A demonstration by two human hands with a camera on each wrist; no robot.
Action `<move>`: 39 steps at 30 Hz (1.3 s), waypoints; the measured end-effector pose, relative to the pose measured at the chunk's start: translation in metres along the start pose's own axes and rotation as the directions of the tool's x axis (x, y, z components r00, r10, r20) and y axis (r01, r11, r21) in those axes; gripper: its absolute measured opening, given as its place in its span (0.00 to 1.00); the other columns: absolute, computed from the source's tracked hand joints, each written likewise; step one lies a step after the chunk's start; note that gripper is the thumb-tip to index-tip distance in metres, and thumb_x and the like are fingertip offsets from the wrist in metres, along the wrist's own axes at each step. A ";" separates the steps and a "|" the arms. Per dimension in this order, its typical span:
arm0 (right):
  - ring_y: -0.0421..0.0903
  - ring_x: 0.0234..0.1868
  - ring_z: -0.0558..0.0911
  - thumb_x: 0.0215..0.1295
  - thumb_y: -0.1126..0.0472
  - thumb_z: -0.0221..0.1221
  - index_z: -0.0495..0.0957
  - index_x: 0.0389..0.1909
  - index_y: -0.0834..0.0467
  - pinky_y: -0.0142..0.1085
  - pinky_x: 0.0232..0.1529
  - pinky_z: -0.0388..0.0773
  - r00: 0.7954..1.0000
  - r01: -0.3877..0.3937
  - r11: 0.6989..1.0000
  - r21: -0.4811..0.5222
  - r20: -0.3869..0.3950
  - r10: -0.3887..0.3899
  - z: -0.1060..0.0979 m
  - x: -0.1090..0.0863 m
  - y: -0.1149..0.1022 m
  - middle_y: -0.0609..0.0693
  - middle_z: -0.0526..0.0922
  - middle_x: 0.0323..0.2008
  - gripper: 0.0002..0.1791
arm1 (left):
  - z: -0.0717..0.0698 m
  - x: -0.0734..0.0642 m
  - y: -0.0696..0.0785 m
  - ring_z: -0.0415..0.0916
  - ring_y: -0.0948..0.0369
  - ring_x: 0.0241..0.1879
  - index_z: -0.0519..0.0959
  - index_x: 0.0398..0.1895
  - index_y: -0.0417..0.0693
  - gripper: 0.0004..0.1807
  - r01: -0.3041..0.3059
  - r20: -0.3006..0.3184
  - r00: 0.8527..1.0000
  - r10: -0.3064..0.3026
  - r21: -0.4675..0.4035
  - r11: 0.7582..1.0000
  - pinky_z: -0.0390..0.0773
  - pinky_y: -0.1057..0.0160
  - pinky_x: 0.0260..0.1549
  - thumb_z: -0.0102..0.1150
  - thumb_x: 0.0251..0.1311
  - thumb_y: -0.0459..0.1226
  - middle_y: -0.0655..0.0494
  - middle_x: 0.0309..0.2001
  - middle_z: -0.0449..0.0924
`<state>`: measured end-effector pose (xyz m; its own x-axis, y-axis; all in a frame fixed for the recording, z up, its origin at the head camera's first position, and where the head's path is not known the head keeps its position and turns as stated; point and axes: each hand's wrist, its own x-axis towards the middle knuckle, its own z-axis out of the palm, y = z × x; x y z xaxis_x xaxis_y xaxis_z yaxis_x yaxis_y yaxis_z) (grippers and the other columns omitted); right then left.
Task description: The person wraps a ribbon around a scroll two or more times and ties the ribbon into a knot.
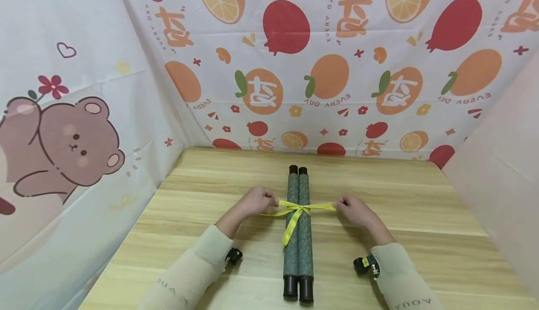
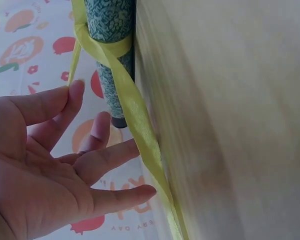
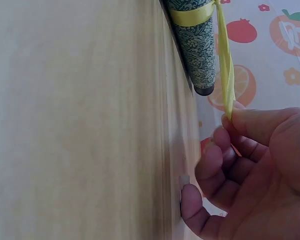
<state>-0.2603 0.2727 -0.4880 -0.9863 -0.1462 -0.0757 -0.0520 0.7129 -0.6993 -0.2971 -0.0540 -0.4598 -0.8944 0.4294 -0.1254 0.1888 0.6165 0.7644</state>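
Observation:
A scroll (image 1: pixel 291 254), rolled from both sides into two green patterned rolls with dark end knobs, lies lengthwise before me. Around its middle goes a yellow ribbon (image 1: pixel 301 208), knotted on top, with a loose tail hanging over the left roll. To the left, my left hand (image 1: pixel 256 201) pinches one ribbon strand between thumb and forefinger; its other fingers are spread, and another ribbon tail (image 2: pixel 149 145) passes by them in the left wrist view. On the opposite side my right hand (image 1: pixel 357 211) pinches a ribbon loop (image 3: pixel 227 65) with thumb and forefinger. Both held parts stretch out sideways.
The scroll rests on a light wood-grain table (image 1: pixel 391 183). A white fruit-print cloth (image 1: pixel 290 81) hangs behind the table's back edge, and a bear-print cloth (image 1: pixel 76 141) hangs at the left. Small black cameras (image 1: pixel 234 255) sit at both wrists.

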 end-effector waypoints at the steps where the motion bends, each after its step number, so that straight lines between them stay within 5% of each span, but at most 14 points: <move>1: 0.44 0.25 0.67 0.74 0.56 0.53 0.73 0.30 0.59 0.35 0.26 0.65 1.000 -0.001 1.000 0.005 -0.006 0.001 0.000 0.000 0.000 0.49 0.69 0.23 0.13 | 0.000 0.001 0.000 0.66 0.61 0.25 0.87 0.35 0.40 0.11 -0.007 0.001 1.000 0.007 0.002 1.000 0.66 0.65 0.23 0.56 0.67 0.36 0.44 0.35 0.84; 6: 0.43 0.27 0.69 0.72 0.53 0.55 0.77 0.33 0.60 0.34 0.29 0.67 0.998 -0.031 0.998 0.049 -0.061 0.034 0.002 0.003 -0.001 0.49 0.73 0.25 0.14 | -0.002 0.006 -0.002 0.64 0.63 0.21 0.84 0.29 0.38 0.13 -0.047 0.001 0.999 0.047 0.006 0.999 0.67 0.66 0.22 0.58 0.67 0.38 0.51 0.25 0.80; 11: 0.44 0.25 0.69 0.71 0.54 0.56 0.80 0.33 0.61 0.35 0.28 0.67 0.993 -0.078 0.993 0.087 -0.084 0.085 0.002 0.015 -0.003 0.50 0.76 0.24 0.14 | -0.005 0.017 -0.001 0.53 0.63 0.16 0.76 0.21 0.38 0.18 -0.075 0.019 0.997 0.074 0.026 0.997 0.60 0.65 0.20 0.57 0.69 0.39 0.59 0.14 0.59; 17: 0.43 0.24 0.69 0.67 0.54 0.59 0.82 0.33 0.60 0.34 0.26 0.66 0.988 -0.117 0.991 0.070 -0.089 0.123 0.008 0.031 -0.006 0.49 0.78 0.25 0.13 | -0.008 0.035 0.004 0.63 0.64 0.20 0.86 0.34 0.41 0.11 -0.038 0.046 0.998 0.034 0.093 0.995 0.65 0.67 0.22 0.58 0.67 0.38 0.49 0.26 0.83; 25: 0.43 0.24 0.69 0.71 0.54 0.55 0.82 0.32 0.59 0.35 0.27 0.67 0.992 -0.116 0.992 0.047 -0.047 0.118 0.009 0.040 -0.011 0.51 0.80 0.28 0.14 | -0.004 0.052 0.002 0.56 0.66 0.15 0.84 0.29 0.39 0.13 -0.030 0.110 0.994 0.016 0.126 0.992 0.61 0.68 0.18 0.56 0.68 0.37 0.60 0.15 0.68; 33: 0.46 0.32 0.77 0.74 0.50 0.52 0.80 0.46 0.61 0.38 0.32 0.74 0.995 -0.098 0.993 -0.068 -0.036 0.096 -0.005 0.049 -0.010 0.55 0.82 0.37 0.18 | -0.006 0.060 0.004 0.77 0.59 0.39 0.84 0.43 0.44 0.10 -0.011 0.082 0.997 -0.009 0.233 0.972 0.77 0.60 0.37 0.58 0.68 0.39 0.51 0.43 0.84; 36: 0.53 0.42 0.81 0.74 0.45 0.51 0.76 0.54 0.62 0.47 0.43 0.78 0.995 -0.084 0.985 -0.153 -0.064 0.075 -0.013 0.054 -0.006 0.60 0.81 0.46 0.24 | -0.014 0.063 0.003 0.78 0.52 0.50 0.80 0.52 0.42 0.16 0.019 0.047 0.998 -0.032 0.262 0.965 0.78 0.53 0.48 0.55 0.70 0.43 0.47 0.51 0.81; 39: 0.64 0.59 0.74 0.74 0.41 0.48 0.68 0.66 0.63 0.60 0.56 0.71 0.994 -0.069 0.963 -0.261 -0.098 0.045 -0.020 0.058 -0.001 0.67 0.74 0.60 0.33 | -0.022 0.067 -0.002 0.74 0.48 0.59 0.74 0.62 0.40 0.25 0.033 0.004 0.999 -0.036 0.292 0.956 0.74 0.48 0.56 0.52 0.71 0.49 0.43 0.59 0.77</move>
